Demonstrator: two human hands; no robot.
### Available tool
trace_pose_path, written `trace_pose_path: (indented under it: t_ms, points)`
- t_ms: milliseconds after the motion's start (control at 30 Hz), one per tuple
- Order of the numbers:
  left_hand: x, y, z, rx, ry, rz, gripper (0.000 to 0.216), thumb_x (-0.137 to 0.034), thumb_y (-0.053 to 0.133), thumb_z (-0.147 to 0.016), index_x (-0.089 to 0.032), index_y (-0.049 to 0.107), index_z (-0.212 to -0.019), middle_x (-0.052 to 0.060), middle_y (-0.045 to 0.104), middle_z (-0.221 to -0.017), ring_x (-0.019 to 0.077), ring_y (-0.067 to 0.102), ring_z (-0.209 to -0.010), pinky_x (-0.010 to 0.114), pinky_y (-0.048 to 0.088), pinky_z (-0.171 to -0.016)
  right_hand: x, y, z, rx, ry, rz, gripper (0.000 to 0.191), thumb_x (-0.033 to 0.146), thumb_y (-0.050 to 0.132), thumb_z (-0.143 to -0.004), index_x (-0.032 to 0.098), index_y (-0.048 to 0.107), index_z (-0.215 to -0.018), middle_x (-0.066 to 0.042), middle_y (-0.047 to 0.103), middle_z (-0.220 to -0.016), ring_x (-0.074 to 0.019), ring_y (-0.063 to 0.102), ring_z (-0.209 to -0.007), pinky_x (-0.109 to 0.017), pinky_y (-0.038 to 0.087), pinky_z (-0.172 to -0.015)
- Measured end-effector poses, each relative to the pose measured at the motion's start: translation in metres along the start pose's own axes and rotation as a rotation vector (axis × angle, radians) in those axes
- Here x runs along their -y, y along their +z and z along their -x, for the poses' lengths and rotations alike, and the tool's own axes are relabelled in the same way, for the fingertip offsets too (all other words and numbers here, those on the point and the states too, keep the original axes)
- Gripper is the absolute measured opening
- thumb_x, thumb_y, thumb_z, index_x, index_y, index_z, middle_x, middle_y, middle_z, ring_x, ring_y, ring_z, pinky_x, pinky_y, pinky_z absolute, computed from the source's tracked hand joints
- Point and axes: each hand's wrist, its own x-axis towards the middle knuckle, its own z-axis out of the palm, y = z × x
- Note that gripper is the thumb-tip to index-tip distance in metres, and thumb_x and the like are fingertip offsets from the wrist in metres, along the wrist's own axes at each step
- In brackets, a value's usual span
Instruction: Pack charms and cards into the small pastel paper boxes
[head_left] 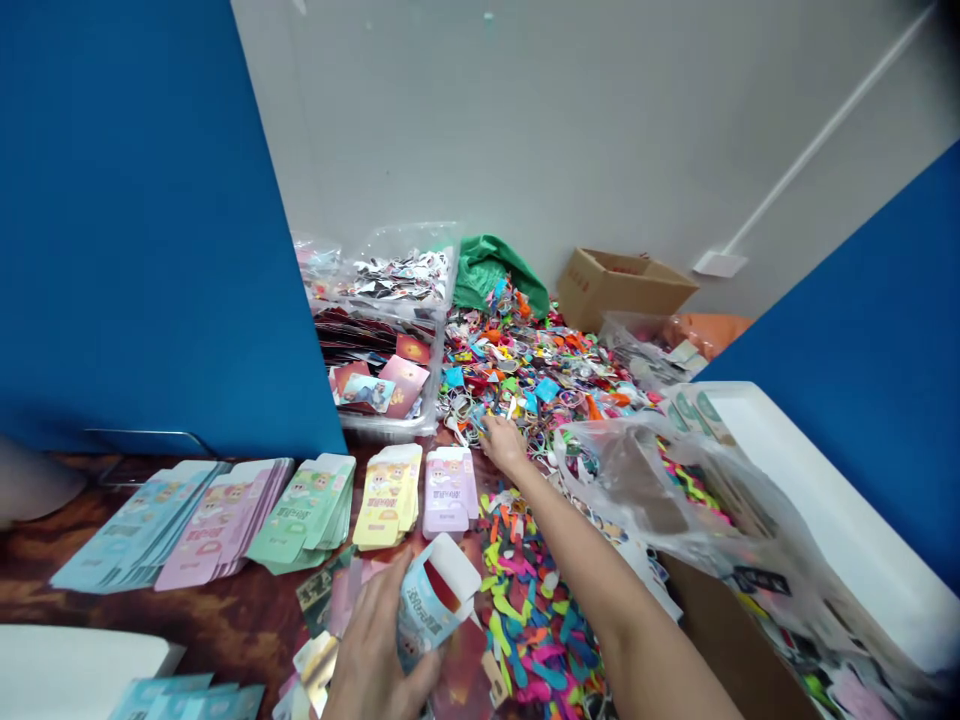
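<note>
My left hand [375, 650] is near the bottom edge, its fingers wrapped round a small light-blue printed carton [431, 598] with its white top flap open. My right hand [504, 443] is stretched far forward, fingers down in a heap of colourful small items and elastic rings [525, 375]; whether the fingers hold anything is hidden. More bright plastic pieces [525, 590] lie under my right forearm.
Fanned stacks of flat cartons lie in a row: blue [135, 525], pink [221, 520], green [311, 510], yellow [390, 495], lilac [448, 490]. Clear bins of cards [379, 385] stand behind. A cardboard box [622, 285], a clear plastic bag [660, 490] and blue partitions [142, 220] surround the wooden table.
</note>
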Motion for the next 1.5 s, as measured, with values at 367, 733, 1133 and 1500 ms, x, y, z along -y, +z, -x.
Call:
trace_pose_path:
  t_ms: [367,733,1133,1500]
  points:
    - [-0.001,0.006,-0.005,0.019,-0.012,0.045,0.084,-0.027,0.066,-0.073,-0.022,0.025,-0.146,0.013,0.057,-0.134,0.0302,0.057,-0.121,0.040,0.054,-0.092,-0.042,-0.023,-0.030,-0.087,0.094,-0.095,0.036,0.031,0.037,-0.099,0.015,0.060,-0.121,-0.006,0.069,-0.102,-0.0185,0.064,-0.091,-0.030,0.049,-0.081]
    - [0.013,0.016,0.001,-0.046,0.025,0.009,0.090,-0.032,0.068,-0.072,-0.023,0.022,-0.148,0.012,0.060,-0.130,0.0311,0.060,-0.116,0.040,0.057,-0.087,0.004,0.021,-0.044,0.019,0.153,0.001,0.032,0.034,0.062,-0.088,0.016,0.059,-0.114,-0.010,0.063,-0.112,-0.0220,0.061,-0.101,-0.036,0.048,-0.084]
    - [0.006,-0.006,-0.005,-0.022,-0.078,0.052,0.079,-0.028,0.066,-0.073,-0.020,0.034,-0.144,0.014,0.059,-0.131,0.0322,0.058,-0.118,0.044,0.053,-0.092,0.013,-0.037,-0.014,-0.031,-0.004,-0.112,0.024,0.027,0.056,-0.087,0.015,0.060,-0.107,-0.011,0.067,-0.101,-0.0221,0.063,-0.093,-0.030,0.043,-0.079]
    - [0.000,-0.016,-0.014,-0.098,-0.210,0.048,0.070,-0.032,0.065,-0.076,-0.015,0.038,-0.138,0.015,0.058,-0.123,0.0306,0.055,-0.113,0.047,0.048,-0.095,0.059,-0.116,0.119,0.445,-0.439,-0.721,0.035,0.038,0.064,-0.085,0.020,0.053,-0.112,-0.002,0.066,-0.092,-0.0141,0.063,-0.076,-0.024,0.049,-0.064]
